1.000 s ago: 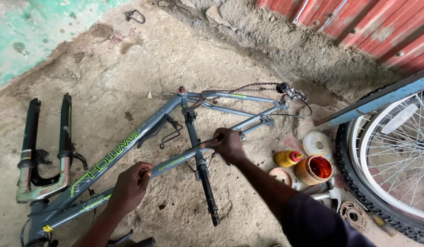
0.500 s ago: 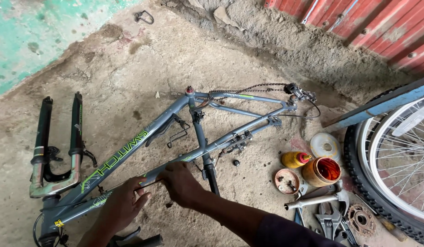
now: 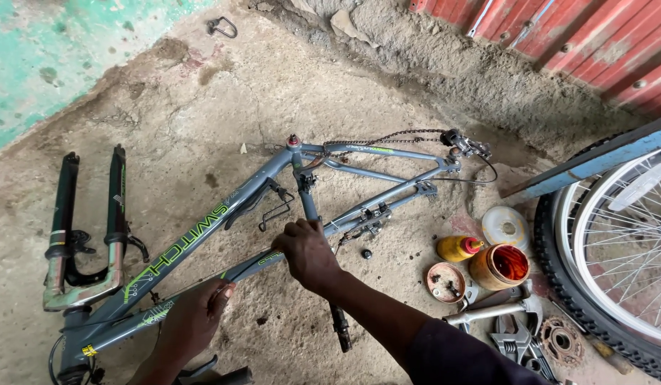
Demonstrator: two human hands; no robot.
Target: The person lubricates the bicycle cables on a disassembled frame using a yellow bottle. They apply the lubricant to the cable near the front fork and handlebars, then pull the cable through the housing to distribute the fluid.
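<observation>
A grey bicycle frame with green lettering lies flat on the dirt floor. My left hand grips its lower tube near the head end at the bottom left. My right hand is closed over the same tube where the seat tube meets it. A black crank arm sticks out below my right forearm. A black suspension fork is attached at the frame's left end. At the rear end hang a chain and derailleur.
To the right lie a yellow bottle, an orange tub, a white lid, a small dish of parts, wrenches and a sprocket. A wheel leans by a red corrugated wall.
My right hand slid down the tube toward my left hand, then came back a little toward the seat tube. My left hand kept its grip.
</observation>
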